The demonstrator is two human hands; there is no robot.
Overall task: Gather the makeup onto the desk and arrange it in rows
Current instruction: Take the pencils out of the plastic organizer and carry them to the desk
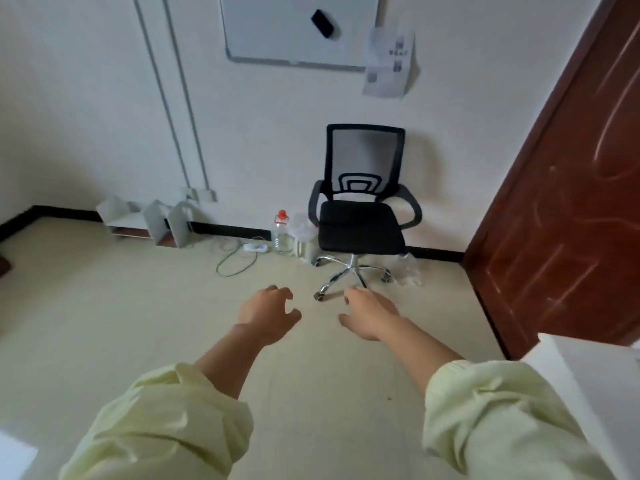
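Head camera looks down at a pale beige floor (104, 323) in a small room with white walls and a black baseboard (62, 213) along the bottom. A whiteboard (284, 29) hangs up top with a black eraser (323, 23) stuck on it, some papers (389, 64) are taped just beside it, and two thin pipes (173, 98) run down the wall on the left. A dark red-brown door (571, 202) fills the right side.

A black mesh office chair (360, 230) stands against the wall, pretty much straight ahead of the hands. Just left of it are a clear bottle with a red cap (281, 233), a white power strip (256, 248) and a loose green cable (235, 265). Further left there are some grey and white shelf pieces (152, 220) on the floor. A corner of a white surface (588, 375) pokes in at the right edge, can't tell if that's the desk.

Left hand (266, 315) and right hand (372, 315) are both stretched out over the bare floor, near each other but not touching, fingers loosely curled, holding nothing. Pale yellow-green sleeves (166, 420) are pushed up the forearms. Can't tell where the makeup is from this angle
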